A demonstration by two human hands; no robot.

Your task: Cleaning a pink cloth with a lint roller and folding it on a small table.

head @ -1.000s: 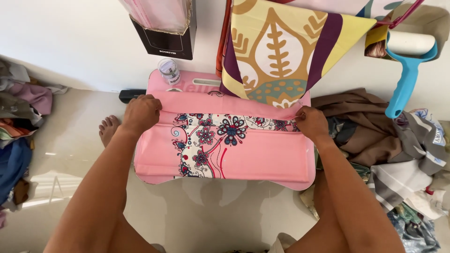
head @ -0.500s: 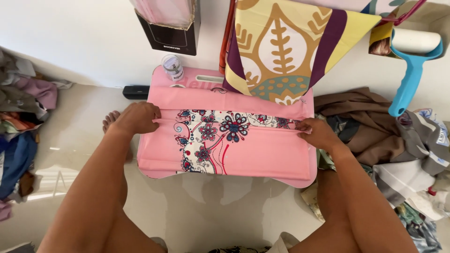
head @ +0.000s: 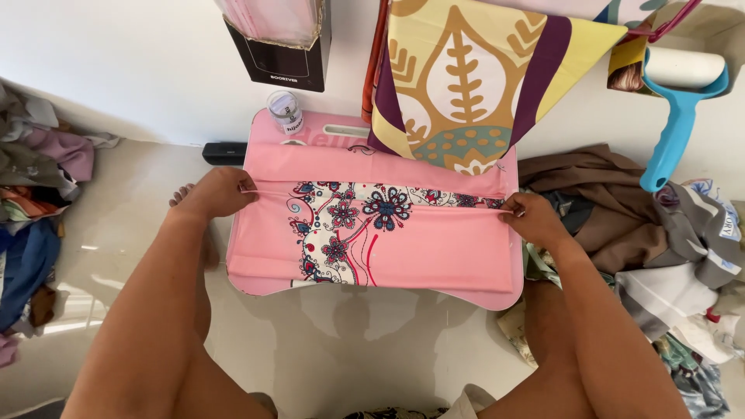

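**Pink floral cloth pinched at both ends over a pink lap tray**

Fingers [head: 247,191] of the left hand [head: 216,194] closed on the left end of a fold in the pink cotton cloth with a blue-and-red floral panel [head: 365,225]. Fingers [head: 512,216] of the right hand [head: 535,221] pinched shut on the right end of the same fold, at the cloth's right edge. Fold drawn taut in a straight line between the two hands, running across the flower print. Cloth spread flat over the pink rounded lap tray [head: 497,299], covering nearly all of it, tray rim showing along the near edge and at the far left corner. Small clear glass jar with a label [head: 285,111] upright on that far left corner, just beyond the cloth. Draped yellow, purple and tan leaf-print fabric [head: 473,77] hanging down over the tray's far right side, touching the cloth's far edge. Black open-topped box holding pale pink fabric [head: 279,43] behind the jar. Blue-handled lint roller with a white roll [head: 675,109] to the far right, above a heap of brown and grey striped clothes [head: 636,217]. Another heap of mixed garments [head: 35,194] on the pale floor [head: 132,233] to the left, well apart from the tray. Bare toes [head: 180,199] beside the left wrist.
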